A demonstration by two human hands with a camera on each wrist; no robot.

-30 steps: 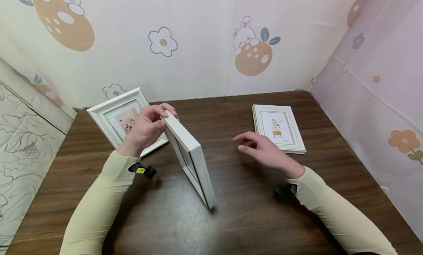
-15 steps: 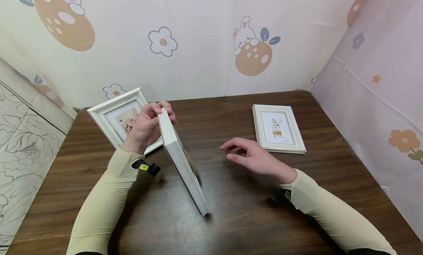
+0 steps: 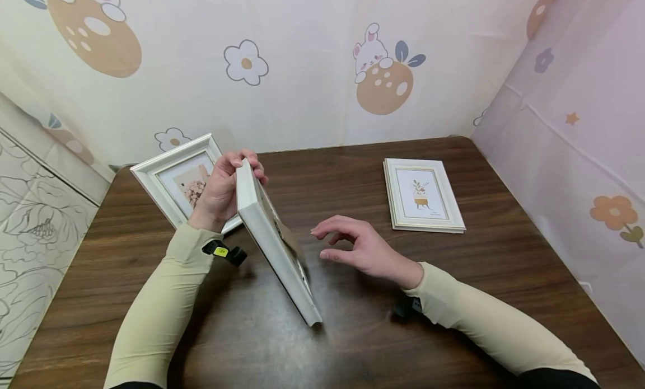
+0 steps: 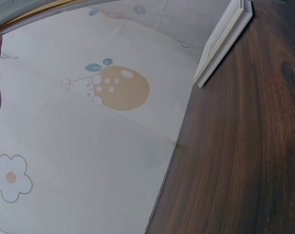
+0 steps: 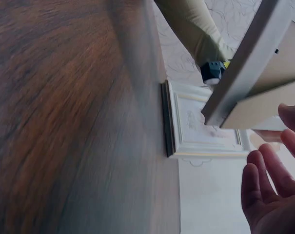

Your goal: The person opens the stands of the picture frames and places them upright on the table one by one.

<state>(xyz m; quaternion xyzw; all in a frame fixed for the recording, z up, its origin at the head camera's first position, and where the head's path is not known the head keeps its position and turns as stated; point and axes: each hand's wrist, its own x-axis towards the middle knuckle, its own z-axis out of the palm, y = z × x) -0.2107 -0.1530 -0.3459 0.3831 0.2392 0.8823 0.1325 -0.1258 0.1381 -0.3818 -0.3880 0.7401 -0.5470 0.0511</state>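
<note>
My left hand (image 3: 227,182) grips the upper edge of a white picture frame (image 3: 279,260), which stands steeply tilted at mid-table. Whether its lower corner touches the table I cannot tell. Its back faces right, and the brown support flap (image 5: 264,105) juts out from it in the right wrist view. My right hand (image 3: 368,249) hovers to the right of that back, fingers loosely bent, with a gap between them and the flap. Behind my left hand, a second white frame (image 3: 156,179) with a flower picture stands propped; the hand hides part of it.
At the back right, white frames (image 3: 420,221) lie flat in a stack, the top one showing a plant print. The brown wooden table (image 3: 363,333) ends at a patterned cloth wall (image 3: 307,87) behind and on the right.
My left hand has turned the held frame, so its back now faces right instead of left. My right hand has moved left, closer to the frame.
</note>
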